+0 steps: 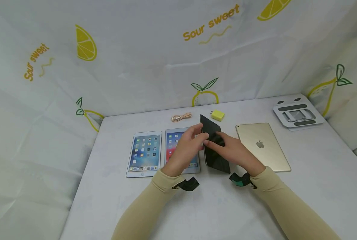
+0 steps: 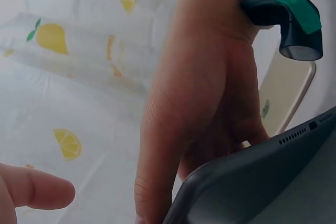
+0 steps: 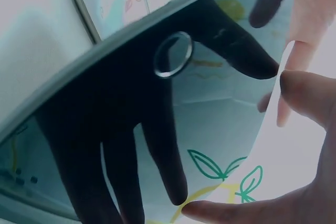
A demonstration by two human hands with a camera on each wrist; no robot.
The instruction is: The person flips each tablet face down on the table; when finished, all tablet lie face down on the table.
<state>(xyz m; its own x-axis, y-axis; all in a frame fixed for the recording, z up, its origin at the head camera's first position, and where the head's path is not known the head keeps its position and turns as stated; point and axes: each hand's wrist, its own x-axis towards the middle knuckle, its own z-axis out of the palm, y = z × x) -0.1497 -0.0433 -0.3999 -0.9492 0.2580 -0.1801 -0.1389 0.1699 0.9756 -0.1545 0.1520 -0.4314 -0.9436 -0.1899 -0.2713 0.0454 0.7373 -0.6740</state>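
A tablet (image 1: 210, 151) with a dark screen and a round home button stands tilted on one edge at the table's middle. On its left side my left hand (image 1: 184, 146) holds it by the long edge, fingers bent. My right hand (image 1: 235, 148) rests its fingertips on the dark screen, thumb near that same edge and fingers spread. In the right wrist view the screen (image 3: 131, 98) mirrors these fingers. The left wrist view shows the tablet's dark edge (image 2: 247, 161) with speaker holes and a port, and my right hand (image 2: 199, 87) beyond it; most of my left hand is hidden there.
Two tablets with lit screens lie left, one white-framed (image 1: 145, 153), the other (image 1: 170, 143) partly behind my left hand. A gold tablet (image 1: 261, 143) lies back-up at right. Behind are a coiled cable (image 1: 181, 116), a yellow charger plug (image 1: 218, 115) and a folding stand (image 1: 298, 115).
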